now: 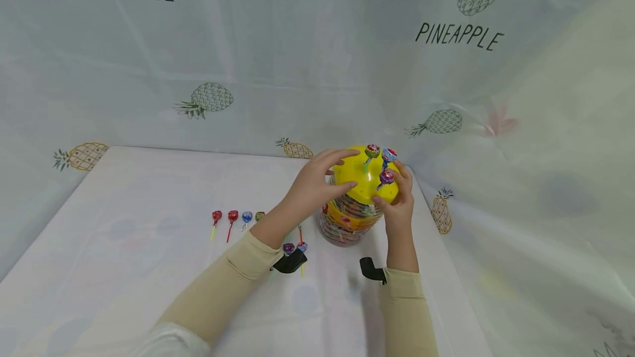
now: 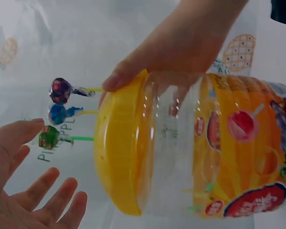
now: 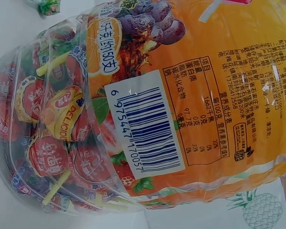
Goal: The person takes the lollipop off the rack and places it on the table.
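A clear plastic jar [image 1: 342, 230] full of wrapped lollipops stands upright on the table, with a yellow lid [image 1: 351, 172] on top. Three lollipops stand in the lid by their sticks: a green one [image 1: 372, 151], a blue one [image 1: 389, 155] and a purple one [image 1: 386, 177]. My right hand [image 1: 399, 197] grips the right edge of the lid, its thumb on the near side. Spread at the lid's left is my left hand [image 1: 317, 176], holding nothing. In the left wrist view its index fingertip [image 2: 37, 123] is close to the green lollipop; contact is unclear.
More wrapped lollipops lie left of the jar, among them two red ones [image 1: 216, 216] and a blue one [image 1: 247, 216]; my left forearm partly covers the group. The white table [image 1: 149, 247] meets a pineapple-print curtain [image 1: 317, 59] behind and at the right.
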Demonstrator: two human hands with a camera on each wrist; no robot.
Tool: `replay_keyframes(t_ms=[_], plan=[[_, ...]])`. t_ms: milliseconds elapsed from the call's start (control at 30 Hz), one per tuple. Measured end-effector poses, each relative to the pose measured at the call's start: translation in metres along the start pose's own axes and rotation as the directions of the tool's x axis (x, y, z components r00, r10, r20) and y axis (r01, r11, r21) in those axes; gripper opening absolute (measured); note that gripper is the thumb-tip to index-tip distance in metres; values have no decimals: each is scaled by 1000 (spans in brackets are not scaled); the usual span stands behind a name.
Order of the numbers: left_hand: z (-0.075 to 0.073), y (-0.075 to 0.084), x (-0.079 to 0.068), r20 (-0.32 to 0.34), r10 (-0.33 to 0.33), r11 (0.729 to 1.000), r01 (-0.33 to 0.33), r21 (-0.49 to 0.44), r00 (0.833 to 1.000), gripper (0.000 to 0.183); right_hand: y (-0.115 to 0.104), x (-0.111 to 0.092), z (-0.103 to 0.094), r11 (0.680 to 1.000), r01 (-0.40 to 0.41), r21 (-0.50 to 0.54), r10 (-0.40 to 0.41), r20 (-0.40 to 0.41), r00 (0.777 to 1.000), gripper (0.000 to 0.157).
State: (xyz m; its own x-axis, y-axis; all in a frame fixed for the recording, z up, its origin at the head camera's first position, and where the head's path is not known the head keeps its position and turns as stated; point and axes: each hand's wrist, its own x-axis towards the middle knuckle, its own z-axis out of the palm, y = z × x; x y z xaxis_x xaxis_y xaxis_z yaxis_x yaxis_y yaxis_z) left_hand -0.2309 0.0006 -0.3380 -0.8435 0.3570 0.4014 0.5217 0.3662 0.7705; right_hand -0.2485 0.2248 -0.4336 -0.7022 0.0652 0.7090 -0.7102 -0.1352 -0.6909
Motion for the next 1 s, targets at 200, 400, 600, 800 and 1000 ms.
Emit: replay_keyframes(t_ms=[200,400,600,800,1000], plan=[[6,11,11,34,26,998,-24,-56,999,56,3,-1,-1,1000,16,9,-16,19,1000,50],[13,13,15,90,41,997,-34,-75,995,57,6,-1,-3,999,40,2,-40,39,998,51],[18,13,18,98,51,997,-44,-65,994,56,7,-1,-6,998,57,-21,-57,39,998,51],[20,13,20,91,73,995,-66,-81,993,55,7,-2,-6,997,68,-25,-67,36,997,54],[21,15,22,76,85,993,-78,-90,993,53,7,-1,-5,998,59,-19,-58,34,998,53]])
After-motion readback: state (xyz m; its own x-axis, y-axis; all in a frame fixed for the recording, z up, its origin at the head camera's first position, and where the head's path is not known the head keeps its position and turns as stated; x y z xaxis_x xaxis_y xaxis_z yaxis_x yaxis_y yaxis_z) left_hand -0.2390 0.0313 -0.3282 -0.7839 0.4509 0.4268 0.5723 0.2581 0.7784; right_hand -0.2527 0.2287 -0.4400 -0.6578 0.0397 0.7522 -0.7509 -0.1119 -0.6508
